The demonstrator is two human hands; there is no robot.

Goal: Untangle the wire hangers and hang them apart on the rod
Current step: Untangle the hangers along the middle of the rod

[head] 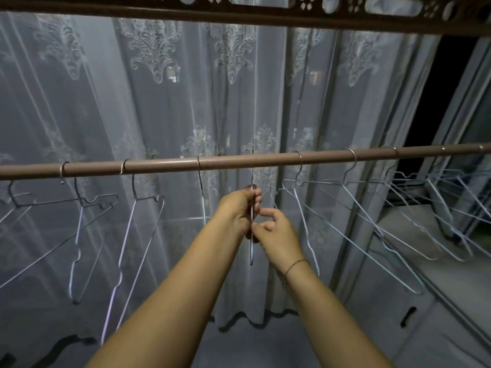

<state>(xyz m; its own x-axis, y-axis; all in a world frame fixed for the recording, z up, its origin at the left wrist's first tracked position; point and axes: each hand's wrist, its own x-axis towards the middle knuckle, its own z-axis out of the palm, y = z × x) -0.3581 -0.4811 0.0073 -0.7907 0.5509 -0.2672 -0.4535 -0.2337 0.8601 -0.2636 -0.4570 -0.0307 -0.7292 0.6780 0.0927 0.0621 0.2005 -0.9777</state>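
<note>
A brown rod [225, 163] runs across the view. Several wire hangers hang from it, spaced apart on the left [132, 235] and middle. At the far right a crowded bunch of hangers [446, 208] overlaps. One hanger [251, 251] is seen edge-on at the centre, its hook rising just above the rod. My left hand [240, 211] grips its upper wire just below the rod. My right hand [276, 235] pinches the same wire lower down, a thin cord bracelet on that wrist.
A sheer embroidered curtain [159, 102] hangs right behind the rod. A carved wooden rail [265, 14] runs overhead. A window frame and ledge [425, 235] stand at the right, with dark night outside.
</note>
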